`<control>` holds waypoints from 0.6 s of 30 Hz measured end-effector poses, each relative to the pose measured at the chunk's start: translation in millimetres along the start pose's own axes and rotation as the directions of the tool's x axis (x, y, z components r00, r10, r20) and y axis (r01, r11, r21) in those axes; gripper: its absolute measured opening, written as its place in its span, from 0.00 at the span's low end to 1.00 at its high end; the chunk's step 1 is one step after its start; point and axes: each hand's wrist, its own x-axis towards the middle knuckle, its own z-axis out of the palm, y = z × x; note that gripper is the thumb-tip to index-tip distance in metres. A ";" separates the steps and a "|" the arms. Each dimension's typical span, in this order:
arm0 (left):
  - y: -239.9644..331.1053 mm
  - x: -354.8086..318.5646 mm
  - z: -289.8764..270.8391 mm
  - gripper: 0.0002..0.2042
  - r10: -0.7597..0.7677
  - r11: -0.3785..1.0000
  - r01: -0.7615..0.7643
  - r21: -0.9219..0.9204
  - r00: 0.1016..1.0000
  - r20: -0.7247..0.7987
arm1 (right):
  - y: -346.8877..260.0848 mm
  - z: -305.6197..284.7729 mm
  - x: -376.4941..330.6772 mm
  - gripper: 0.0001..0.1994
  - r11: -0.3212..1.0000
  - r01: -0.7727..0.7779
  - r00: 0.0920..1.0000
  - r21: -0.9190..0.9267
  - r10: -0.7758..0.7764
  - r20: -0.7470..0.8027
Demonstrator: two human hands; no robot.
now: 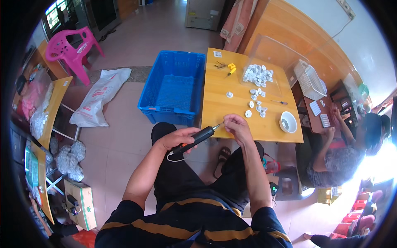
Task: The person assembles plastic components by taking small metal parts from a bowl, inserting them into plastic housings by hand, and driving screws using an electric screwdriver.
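Black power screwdriver (pixel 192 141), one: in front of me, over my lap just off the near edge of the counter (pixel 223 78), tip slanting up and right. Stiff body, likely the heaviest item in my grasp, though manageable in one hand; smooth casing, possibly slippery. Best hold: the thick barrel, clear of the slim metal bit (pixel 216 127) and the white cord (pixel 175 160) at its rear.

My left hand (pixel 180 138): fingers wrapped around the barrel. My right hand (pixel 239 127): fingers pinched narrow just beside the bit; whether a small part sits between them, I cannot tell.

White round pieces (pixel 248 113), several, loose on the counter: look light and rigid, probably plastic; hold by the rim.

Containers:
- Clear bin (pixel 285 48), far right of the counter: heap of similar white pieces.
- White bowl (pixel 294 124), near right corner: small greyish bits, too small to identify.
- Blue crate (pixel 167 115), left of the counter: open-topped, slotted floor visible.
- White sack (pixel 101 97), on the floor: contents hidden.
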 end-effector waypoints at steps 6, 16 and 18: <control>0.6 2.0 -1.3 0.30 -0.029 0.999 0.029 0.015 0.999 0.029 | -7.4 -8.2 0.7 0.09 0.998 0.003 0.996 -0.068 0.003 0.092; 1.5 -1.3 1.0 0.30 -0.031 0.999 0.032 -0.026 0.999 0.015 | -11.0 -7.2 7.2 0.10 0.940 0.150 0.984 -0.308 -0.113 0.135; 2.3 2.8 0.3 0.32 -0.049 0.999 0.049 -0.020 0.999 0.004 | -5.6 -12.8 12.1 0.09 0.943 0.188 0.973 -0.275 -0.142 0.180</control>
